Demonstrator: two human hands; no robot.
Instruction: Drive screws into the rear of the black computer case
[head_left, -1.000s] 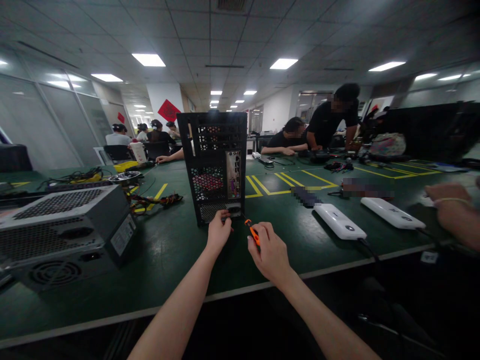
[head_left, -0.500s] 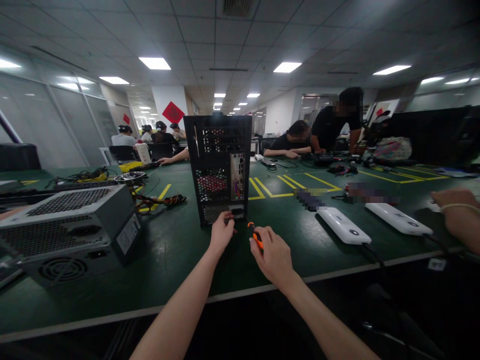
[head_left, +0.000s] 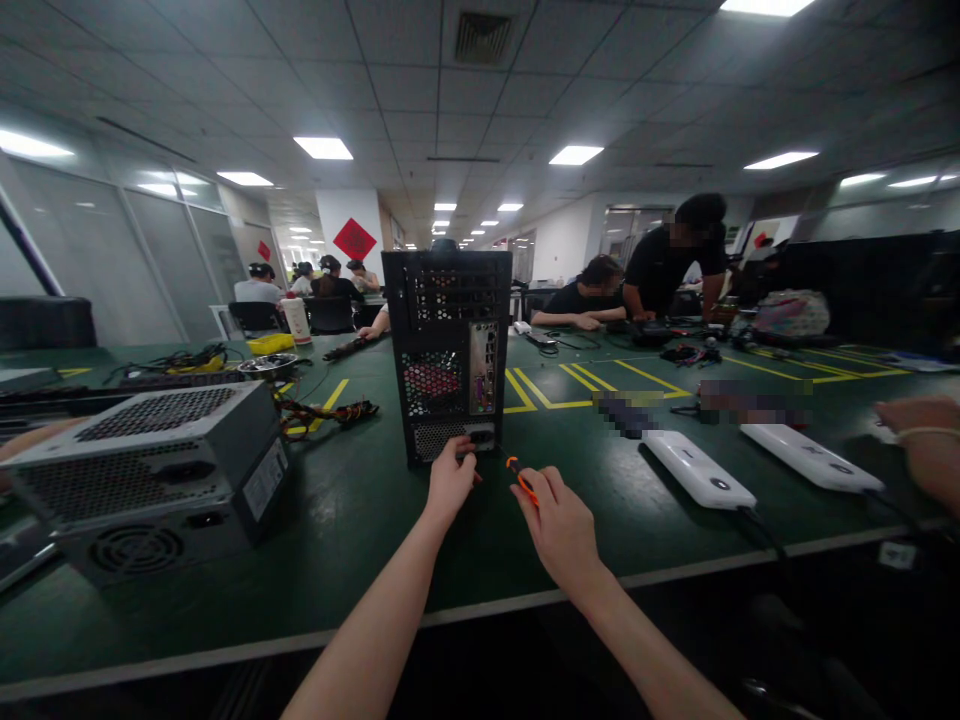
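Observation:
A black computer tower (head_left: 442, 335) stands upright on the green table, its rear panel facing me. My left hand (head_left: 452, 485) is at the power supply grille (head_left: 435, 440) low on that panel, fingers bent and drawn together; whatever they pinch, if anything, is hidden. In my right hand (head_left: 561, 520) is a screwdriver (head_left: 525, 482) with an orange and black handle. It points up and left at the tower's lower right corner. Its thin shaft is hard to see, so I cannot tell whether the tip touches a screw.
Two grey power supply units (head_left: 161, 470) are stacked at left, with a bundle of cables (head_left: 330, 415) behind. White power banks (head_left: 697, 470) with cords lie at right. A co-worker's hand (head_left: 926, 430) rests at the right edge. Other people sit and stand beyond the table.
My view has tilted up, so the whole scene sits lower. Both hands stay by the tower's lower edge; the right hand has turned slightly, and more of the screwdriver's orange handle shows.

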